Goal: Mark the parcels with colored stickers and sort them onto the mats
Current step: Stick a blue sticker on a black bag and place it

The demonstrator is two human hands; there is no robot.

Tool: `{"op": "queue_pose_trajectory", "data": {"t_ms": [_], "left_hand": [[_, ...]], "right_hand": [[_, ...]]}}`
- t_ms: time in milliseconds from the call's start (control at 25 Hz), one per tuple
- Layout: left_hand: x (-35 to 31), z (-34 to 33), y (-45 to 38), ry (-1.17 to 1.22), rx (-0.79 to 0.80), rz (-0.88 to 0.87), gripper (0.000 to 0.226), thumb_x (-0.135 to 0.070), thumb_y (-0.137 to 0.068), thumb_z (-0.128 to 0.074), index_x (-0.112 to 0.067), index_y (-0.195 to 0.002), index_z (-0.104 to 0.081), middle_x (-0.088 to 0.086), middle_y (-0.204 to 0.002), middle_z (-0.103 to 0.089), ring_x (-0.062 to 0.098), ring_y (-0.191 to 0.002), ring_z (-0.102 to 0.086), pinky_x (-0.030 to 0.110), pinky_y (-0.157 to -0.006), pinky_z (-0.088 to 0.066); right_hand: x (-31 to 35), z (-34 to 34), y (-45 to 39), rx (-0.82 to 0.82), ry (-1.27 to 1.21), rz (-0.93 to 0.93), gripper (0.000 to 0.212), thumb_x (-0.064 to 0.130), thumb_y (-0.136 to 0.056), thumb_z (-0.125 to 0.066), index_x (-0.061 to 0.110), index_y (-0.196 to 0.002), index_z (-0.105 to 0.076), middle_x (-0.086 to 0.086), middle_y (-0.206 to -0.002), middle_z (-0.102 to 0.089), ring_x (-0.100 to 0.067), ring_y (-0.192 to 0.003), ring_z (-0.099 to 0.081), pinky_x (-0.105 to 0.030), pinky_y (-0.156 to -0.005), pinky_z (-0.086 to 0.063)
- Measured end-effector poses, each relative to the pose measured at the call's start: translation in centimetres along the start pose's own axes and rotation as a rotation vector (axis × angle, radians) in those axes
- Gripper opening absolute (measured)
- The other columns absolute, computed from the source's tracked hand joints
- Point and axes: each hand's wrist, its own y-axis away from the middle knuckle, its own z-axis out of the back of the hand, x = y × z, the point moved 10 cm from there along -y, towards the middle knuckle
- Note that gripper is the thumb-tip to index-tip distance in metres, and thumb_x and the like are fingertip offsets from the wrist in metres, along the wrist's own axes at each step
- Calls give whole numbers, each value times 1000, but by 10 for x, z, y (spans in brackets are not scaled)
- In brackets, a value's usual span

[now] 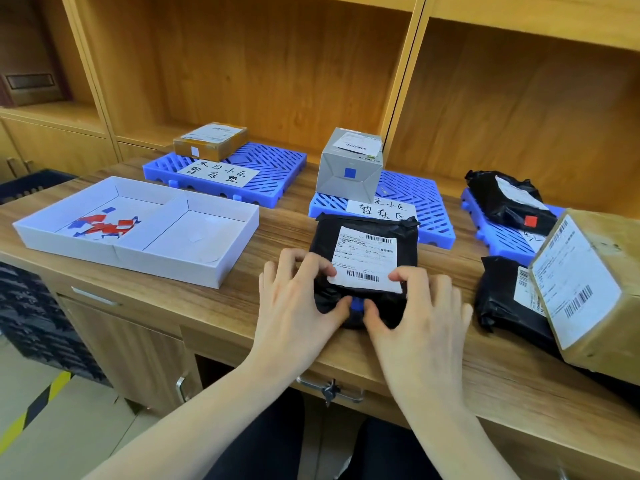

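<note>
A black bagged parcel [363,237] with a white shipping label lies on the wooden desk in front of me. My left hand [298,299] and my right hand [419,306] both rest on its near edge. Their thumbs press a blue sticker [356,303] onto the black wrap. Three blue mats sit behind: the left mat [277,168] bears a brown box [211,140], the middle mat [429,199] a grey box [349,168] with a blue sticker, the right mat [498,237] a black parcel [505,199] with a red sticker.
A white two-part tray [173,258] at the left holds several red and blue stickers [104,225]. At the right lie another black parcel [502,299] and a large brown box [595,289]. Wooden shelving rises behind the desk.
</note>
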Motion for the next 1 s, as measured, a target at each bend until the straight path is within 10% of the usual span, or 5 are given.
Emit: {"op": "queue_pose_trajectory", "data": {"t_ms": [240,800,1000], "left_hand": [[-2,-12,-4,-25,62,-11,58,-43,-72,-75,-39,-122,-46,-16,-123,-38,11,-104,-33,30,-98,-34],[8,-20,-4,-34,116,4,46,-43,-76,-72,-44,-115,-47,-19,-123,-35,10,-108,-36,28,-98,-34],[14,-15,-9,156,121,101,41,-40,-82,-70,-44,-116,-49,-21,-122,-37,3,-111,-43,22,-96,-33]], "right_hand": [[-13,-23,-2,93,-11,-62,77,46,-64,-85,26,-130,-50,-5,-120,-51,-27,-109,-53,-41,-90,-32],[-16,-31,-1,161,-26,-15,67,35,-68,-81,29,-127,-50,1,-120,-46,-22,-105,-55,-39,-85,-33],[-46,-35,-2,255,-414,-295,56,36,-85,-64,36,-136,-41,14,-126,-46,-6,-119,-45,-34,-103,-36]]}}
